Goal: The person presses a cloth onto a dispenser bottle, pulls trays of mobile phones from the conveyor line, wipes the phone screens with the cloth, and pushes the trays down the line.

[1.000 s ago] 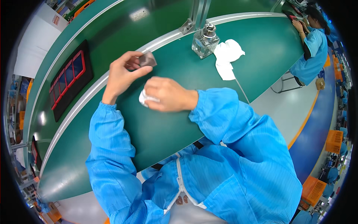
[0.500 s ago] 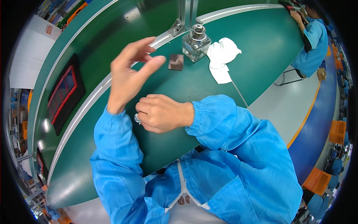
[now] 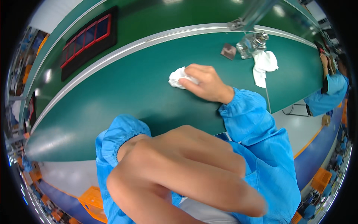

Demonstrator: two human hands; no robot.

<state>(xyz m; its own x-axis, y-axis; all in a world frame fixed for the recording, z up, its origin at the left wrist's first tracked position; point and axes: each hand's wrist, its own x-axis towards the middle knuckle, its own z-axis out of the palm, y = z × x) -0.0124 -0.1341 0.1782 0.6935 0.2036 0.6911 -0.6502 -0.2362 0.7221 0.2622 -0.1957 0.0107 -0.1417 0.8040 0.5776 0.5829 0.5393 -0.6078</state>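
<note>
My right hand (image 3: 209,84) is closed on a crumpled white cloth (image 3: 176,77) at the green tabletop, and the cloth bulges out past the fingertips. Close to the camera and very large, my left hand (image 3: 179,164) is lifted above my lap with its fingers stretched out and nothing seen in it; the fingertips are slightly blurred. Farther right on the table lies a small brownish square piece (image 3: 228,51). Beside it stands a square clear glass bottle (image 3: 246,47) with a metal top. A second white cloth (image 3: 265,63) lies against the bottle, bunched up.
A metal post (image 3: 257,13) rises behind the bottle from a pale rail (image 3: 149,43) along the table's far side. Beyond the rail, a black tray with red-framed panels (image 3: 87,37) lies at left. A co-worker in blue (image 3: 328,93) sits at far right. An orange crate (image 3: 93,203) is below left.
My left hand has come up and back toward the camera. My right hand has reached forward, with more of its cloth showing. The view has turned, so the bottle appears farther right.
</note>
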